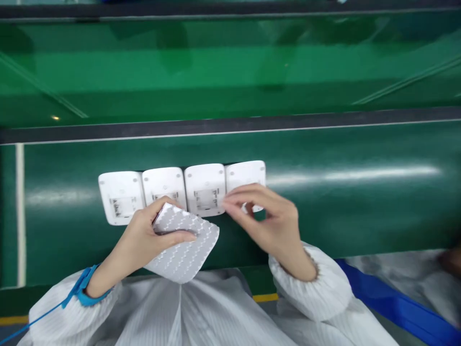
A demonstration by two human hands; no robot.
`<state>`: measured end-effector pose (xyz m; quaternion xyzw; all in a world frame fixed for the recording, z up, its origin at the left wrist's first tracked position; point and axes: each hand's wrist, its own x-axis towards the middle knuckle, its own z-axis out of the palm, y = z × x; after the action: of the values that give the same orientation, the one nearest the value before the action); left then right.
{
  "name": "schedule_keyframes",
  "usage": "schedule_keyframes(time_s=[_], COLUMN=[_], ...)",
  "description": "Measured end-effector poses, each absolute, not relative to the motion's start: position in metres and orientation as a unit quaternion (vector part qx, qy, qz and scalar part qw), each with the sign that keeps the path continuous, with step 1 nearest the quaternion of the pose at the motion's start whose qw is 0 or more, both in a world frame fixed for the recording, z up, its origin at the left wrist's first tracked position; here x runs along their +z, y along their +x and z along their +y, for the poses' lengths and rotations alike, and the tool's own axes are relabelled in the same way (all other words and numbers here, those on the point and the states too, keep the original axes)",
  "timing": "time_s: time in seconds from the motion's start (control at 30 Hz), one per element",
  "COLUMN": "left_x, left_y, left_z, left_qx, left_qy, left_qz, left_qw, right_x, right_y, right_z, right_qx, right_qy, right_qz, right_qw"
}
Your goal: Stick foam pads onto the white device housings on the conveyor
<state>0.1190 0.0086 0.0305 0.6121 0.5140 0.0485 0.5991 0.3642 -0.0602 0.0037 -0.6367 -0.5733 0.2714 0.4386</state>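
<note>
Head view showed the right hand (273,223) with fingertips pinched narrowly together over the lower edge of the rightmost white case (247,175); whether they held some small piece between them could not be told. The left hand (144,238) gripped a sheet of small white pads (185,245), thumb across its face, tilted up so the pads faced the person and lay close to the picking fingers. Four white cases sat touching in a row, backs up, near the edge of the green belt (360,192), within easy reach of both hands.
</note>
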Motion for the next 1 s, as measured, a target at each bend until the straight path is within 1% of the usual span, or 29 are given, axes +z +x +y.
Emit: schedule_keyframes(time_s=[0.1,0.17,0.27,0.4,0.47,0.6,0.73,0.83,1.0], left_x=[0.034,0.035,0.033,0.023,0.015,-0.004,-0.018,-0.022,-0.025], left_y=[0.097,0.084,0.064,0.038,0.024,-0.001,-0.016,-0.021,-0.024], left_z=[-0.005,-0.015,-0.029,-0.041,-0.046,-0.054,-0.057,-0.056,-0.055], left_qx=[0.069,0.074,0.085,0.108,0.117,0.126,0.155,0.176,0.193], left_qy=[0.617,0.624,0.629,0.621,0.598,0.532,0.482,0.466,0.491], left_qz=[0.541,0.554,0.568,0.569,0.586,0.639,0.644,0.634,0.616], left_qw=[0.567,0.546,0.524,0.527,0.534,0.542,0.574,0.591,0.585], right_x=[0.013,0.013,0.007,-0.006,-0.013,-0.026,-0.030,-0.030,-0.031], right_y=[0.318,0.296,0.274,0.248,0.233,0.207,0.187,0.176,0.168], right_z=[-0.061,-0.057,-0.053,-0.053,-0.053,-0.048,-0.042,-0.040,-0.040], right_qx=[0.369,0.396,0.439,0.462,0.449,0.399,0.349,0.313,0.274], right_qy=[-0.555,-0.534,-0.515,-0.495,-0.495,-0.547,-0.570,-0.581,-0.588], right_qz=[-0.593,-0.597,-0.605,-0.629,-0.638,-0.621,-0.655,-0.671,-0.693], right_qw=[0.452,0.449,0.420,0.382,0.383,0.395,0.352,0.339,0.314])
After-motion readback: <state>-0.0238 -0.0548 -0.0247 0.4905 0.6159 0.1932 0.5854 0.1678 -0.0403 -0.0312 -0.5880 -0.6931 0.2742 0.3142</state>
